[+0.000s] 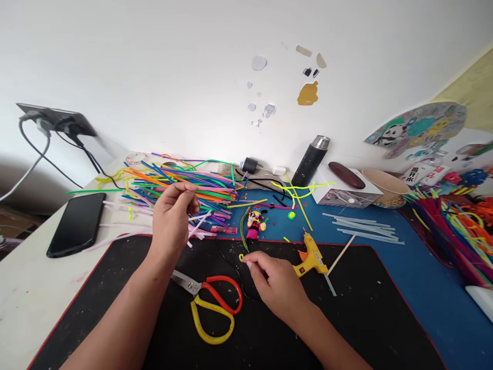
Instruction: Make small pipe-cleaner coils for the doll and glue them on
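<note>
My left hand (pixel 171 218) is raised over the black mat (pixel 365 318), fingers pinched together near a heap of coloured pipe cleaners (pixel 185 187); what it pinches is too thin to make out. My right hand (pixel 275 285) rests low on the mat, its fingertips pinching a small yellow-green pipe cleaner piece (pixel 241 257). A thin dark wire (pixel 231 267) curves between the hands. Red and yellow scissors (pixel 213 306) lie on the mat between my forearms. A small pipe cleaner figure (pixel 254 222) stands just beyond my right hand.
A yellow glue gun (pixel 311 257) lies right of my right hand, with glue sticks (pixel 362 226) behind it. A black phone (pixel 77 223) lies at the left. A dark flask (pixel 311 160), a box (pixel 346 195), a bowl (pixel 387 187) and more pipe cleaners (pixel 458 216) line the back and right.
</note>
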`<state>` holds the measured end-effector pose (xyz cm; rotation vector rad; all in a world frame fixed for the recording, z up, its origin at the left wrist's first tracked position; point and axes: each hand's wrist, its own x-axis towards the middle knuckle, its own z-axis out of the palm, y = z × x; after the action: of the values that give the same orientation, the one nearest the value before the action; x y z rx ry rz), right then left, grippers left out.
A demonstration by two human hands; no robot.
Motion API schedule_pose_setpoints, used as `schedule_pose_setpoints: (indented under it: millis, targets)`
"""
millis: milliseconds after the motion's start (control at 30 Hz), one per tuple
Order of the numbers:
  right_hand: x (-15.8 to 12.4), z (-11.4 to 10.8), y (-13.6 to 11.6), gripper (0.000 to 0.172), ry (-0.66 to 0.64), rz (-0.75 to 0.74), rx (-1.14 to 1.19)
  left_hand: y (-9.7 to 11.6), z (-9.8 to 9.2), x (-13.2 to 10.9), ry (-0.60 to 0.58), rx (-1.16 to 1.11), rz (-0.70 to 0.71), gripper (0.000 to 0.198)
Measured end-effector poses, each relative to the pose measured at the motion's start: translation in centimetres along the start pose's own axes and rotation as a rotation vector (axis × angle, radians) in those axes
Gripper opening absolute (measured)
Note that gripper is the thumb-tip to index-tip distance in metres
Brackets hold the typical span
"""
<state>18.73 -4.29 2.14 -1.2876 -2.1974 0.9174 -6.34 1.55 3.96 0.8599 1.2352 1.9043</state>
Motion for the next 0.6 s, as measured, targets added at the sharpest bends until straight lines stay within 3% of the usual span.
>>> schedule_pose_setpoints:
  millis: [100,200,333,600]
  targets:
    - [0.4,-0.2,-0.2,0.026,0.023,-0.005,0.049,0.0,0.3,-0.6,-0.190,0.100,-0.077,0.007]
    - [0.9,-0.4,-0.4,0.025,0.046,0.017,0.080,0.3,1.0,-1.9,-0.554,0.224,-0.175,0.017]
    - [1.5,-0.3,-0.8,0.039,0.079,0.037,0.141,0.5,1.7,-3.5,-1.000,0.302,-0.273,0.023]
    - [2.2,0.3,-1.0,0.038,0.184,0.012,0.112,0.1,1.0,-3.4,-1.072,0.304,-0.411,0.032]
